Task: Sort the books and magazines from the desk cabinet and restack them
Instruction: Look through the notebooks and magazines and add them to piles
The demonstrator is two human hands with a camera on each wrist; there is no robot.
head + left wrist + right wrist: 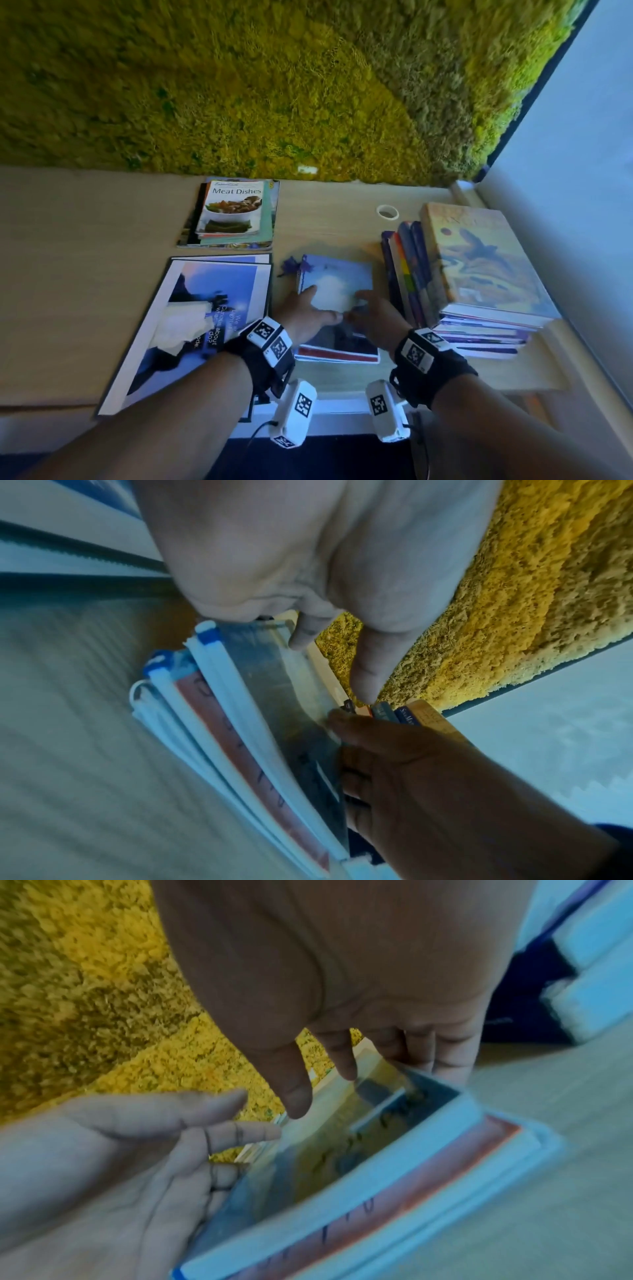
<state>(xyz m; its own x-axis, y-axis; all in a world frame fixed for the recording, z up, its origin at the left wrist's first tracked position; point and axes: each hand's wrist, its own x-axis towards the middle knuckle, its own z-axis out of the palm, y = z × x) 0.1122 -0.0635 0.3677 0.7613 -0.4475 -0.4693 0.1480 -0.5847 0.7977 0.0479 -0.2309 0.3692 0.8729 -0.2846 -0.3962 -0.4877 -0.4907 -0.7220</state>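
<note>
A small pile of thin books (337,279) with a blue cover on top lies in the middle of the desk (85,274). My left hand (308,311) rests flat on its cover, thumb spread. My right hand (371,310) lies beside it on the same cover, fingers extended. In the left wrist view the left hand (332,666) hovers with its fingers pointing down over the pile (274,723), with the right hand (411,777) at the pile's side. The right wrist view has the right hand (325,1088) touching the glossy top cover (342,1150), opposite the left hand (137,1150).
A large blue magazine (191,325) lies left of the pile. A stack topped by "Meat Dishes" (236,212) sits at the back. A tall book stack (486,274), with several books leaning on it (407,274), stands right. A moss wall (274,85) backs the desk.
</note>
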